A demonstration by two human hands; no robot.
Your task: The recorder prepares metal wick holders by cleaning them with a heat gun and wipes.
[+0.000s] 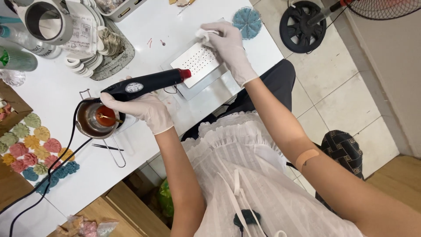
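On the white table, seen from the head camera, the gloved left hand (144,109) grips a black heat gun (147,83) aimed at the perforated metal plate (197,61); the right hand (228,44) pinches a white wipe (204,35) on the plate's far edge. Heat could scorch the glove, and the cord may snag the wax pot (94,118).

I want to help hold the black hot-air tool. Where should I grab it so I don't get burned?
Probably by the thick black handle end of the heat gun, where the gloved left hand wraps it now, coming from the cord side by the small melting pot. Its red nozzle tip points the other way, at the perforated metal plate that the right hand wipes with a white cloth.
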